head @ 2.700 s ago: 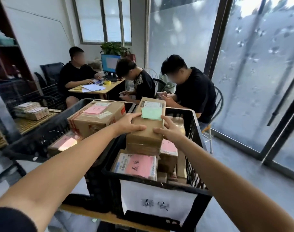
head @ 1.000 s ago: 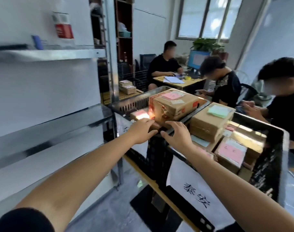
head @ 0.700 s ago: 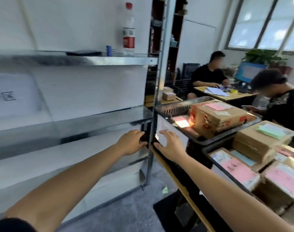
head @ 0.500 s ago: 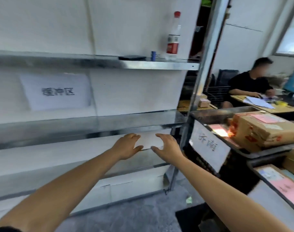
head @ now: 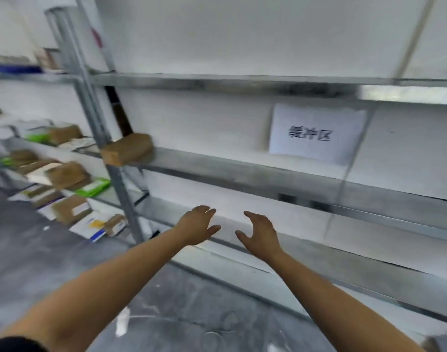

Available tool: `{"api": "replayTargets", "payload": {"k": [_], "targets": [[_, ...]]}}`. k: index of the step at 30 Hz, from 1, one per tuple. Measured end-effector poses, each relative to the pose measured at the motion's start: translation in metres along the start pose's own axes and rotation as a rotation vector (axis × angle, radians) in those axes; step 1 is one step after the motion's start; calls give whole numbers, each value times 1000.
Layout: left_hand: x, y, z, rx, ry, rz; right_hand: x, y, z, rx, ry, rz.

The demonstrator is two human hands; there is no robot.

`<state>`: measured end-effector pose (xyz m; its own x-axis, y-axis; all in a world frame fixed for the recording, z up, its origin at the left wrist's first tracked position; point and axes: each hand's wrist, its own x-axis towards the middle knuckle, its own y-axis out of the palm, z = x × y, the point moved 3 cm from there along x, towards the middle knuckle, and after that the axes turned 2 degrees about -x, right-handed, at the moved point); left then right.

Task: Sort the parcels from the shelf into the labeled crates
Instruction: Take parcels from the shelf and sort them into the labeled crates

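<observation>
The left hand (head: 195, 224) and right hand (head: 261, 233) are hovering mid-frame, fingers spread, holding nothing; many parcels (head: 67, 174) are lying unsorted on the shelf (head: 217, 168) toward frame left.

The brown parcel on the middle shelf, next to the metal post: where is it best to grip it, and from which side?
Probably grip the brown parcel at its free right end, thumb on top, coming from the front right. It lies flat, and the metal post stands close in front of its left end, so that side looks blocked.
</observation>
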<state>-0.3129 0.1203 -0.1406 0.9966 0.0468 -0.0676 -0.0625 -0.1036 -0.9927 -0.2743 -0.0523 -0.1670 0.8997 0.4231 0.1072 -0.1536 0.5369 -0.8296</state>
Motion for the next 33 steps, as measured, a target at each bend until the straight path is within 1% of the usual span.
{"api": "replayTargets", "payload": {"k": [4,10,14,19,26,30,33], "targets": [[-22,3,91,-42,-153,37,35,57,63,-4,-84,106],[-35,7,180,-106,-309,22,89,109,127,-2,-224,209],[-15,6,233,-137,-364,6,145,139,161,-32,-313,237],[41,-12,308,-86,-420,-48,243,170,205,-17,-387,223],[117,-36,401,-99,-490,-88,384,208,256,56,-385,245],[144,-31,445,-112,-528,-50,426,234,266,107,-309,304],[173,-44,477,-95,-533,-40,457,245,272,120,-257,339]]}}
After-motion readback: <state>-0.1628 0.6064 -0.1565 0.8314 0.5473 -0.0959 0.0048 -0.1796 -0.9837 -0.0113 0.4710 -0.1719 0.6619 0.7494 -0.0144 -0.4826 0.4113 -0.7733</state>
